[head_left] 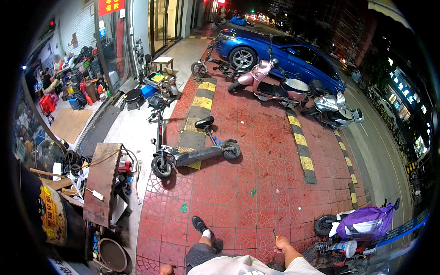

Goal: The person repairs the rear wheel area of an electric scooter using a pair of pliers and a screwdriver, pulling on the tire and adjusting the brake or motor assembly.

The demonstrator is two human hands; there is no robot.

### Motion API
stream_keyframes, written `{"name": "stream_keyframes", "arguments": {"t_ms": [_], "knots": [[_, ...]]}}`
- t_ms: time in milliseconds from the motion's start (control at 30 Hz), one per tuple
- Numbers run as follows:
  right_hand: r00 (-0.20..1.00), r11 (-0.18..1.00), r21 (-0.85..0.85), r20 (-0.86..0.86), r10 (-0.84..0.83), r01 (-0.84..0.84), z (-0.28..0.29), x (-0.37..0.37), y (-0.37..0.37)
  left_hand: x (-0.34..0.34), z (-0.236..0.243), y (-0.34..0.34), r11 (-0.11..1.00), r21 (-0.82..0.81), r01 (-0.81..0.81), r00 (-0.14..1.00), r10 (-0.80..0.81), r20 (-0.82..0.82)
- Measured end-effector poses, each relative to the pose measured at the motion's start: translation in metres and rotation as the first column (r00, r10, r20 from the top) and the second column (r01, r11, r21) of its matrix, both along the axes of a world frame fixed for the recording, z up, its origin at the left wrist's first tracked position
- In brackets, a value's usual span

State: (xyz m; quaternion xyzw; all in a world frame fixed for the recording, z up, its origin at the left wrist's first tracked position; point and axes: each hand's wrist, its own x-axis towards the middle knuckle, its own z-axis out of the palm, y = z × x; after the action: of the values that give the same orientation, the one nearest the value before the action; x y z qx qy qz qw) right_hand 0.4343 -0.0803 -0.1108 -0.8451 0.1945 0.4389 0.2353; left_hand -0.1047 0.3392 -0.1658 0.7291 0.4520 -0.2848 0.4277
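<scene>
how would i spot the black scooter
Find the red paving. On its left, a yellow-and-black strip runs away from you; the black scooter stands across its near end. Unlike the bulky pink scooter beyond, it is low and flat-decked.

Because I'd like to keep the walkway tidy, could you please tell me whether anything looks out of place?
Two green scraps lie loose on the red paving between the nearest black scooter and the person, looking like litter. Nothing seems odd about the yellow-handled tool in the right hand.
</scene>
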Motion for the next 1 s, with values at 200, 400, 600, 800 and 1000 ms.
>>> {"name": "stream_keyframes", "arguments": {"t_ms": [200, 400, 600, 800, 1000], "knots": [[0.998, 0.998, 0.025, -0.019, 0.065, -0.065, -0.006, 0.007, 0.001, -0.001, -0.047, 0.006, 0.795, -0.25, -0.552, 0.824, 0.566, -0.02], [0.996, 0.997, 0.025, 0.056, 0.07, -0.071, 0.003, 0.007, 0.014, 0.009, -0.041, 0.006, 0.572, -0.322, -0.754, 0.631, 0.768, -0.114], [0.975, 0.989, -0.002, 0.168, 0.147, -0.149, 0.018, 0.009, 0.027, 0.0, -0.045, 0.002, 0.574, -0.326, -0.751, 0.632, 0.767, -0.107], [0.704, 0.832, -0.282, 0.444, 0.554, -0.477, 0.011, 0.014, 0.016, -0.013, -0.064, -0.002, 0.829, -0.27, -0.49, 0.851, 0.522, 0.055], [0.675, 0.864, -0.203, 0.552, 0.49, -0.461, 0.075, 0.012, 0.081, -0.01, -0.059, -0.002, 0.6, -0.341, -0.724, 0.665, 0.738, -0.112]]}}
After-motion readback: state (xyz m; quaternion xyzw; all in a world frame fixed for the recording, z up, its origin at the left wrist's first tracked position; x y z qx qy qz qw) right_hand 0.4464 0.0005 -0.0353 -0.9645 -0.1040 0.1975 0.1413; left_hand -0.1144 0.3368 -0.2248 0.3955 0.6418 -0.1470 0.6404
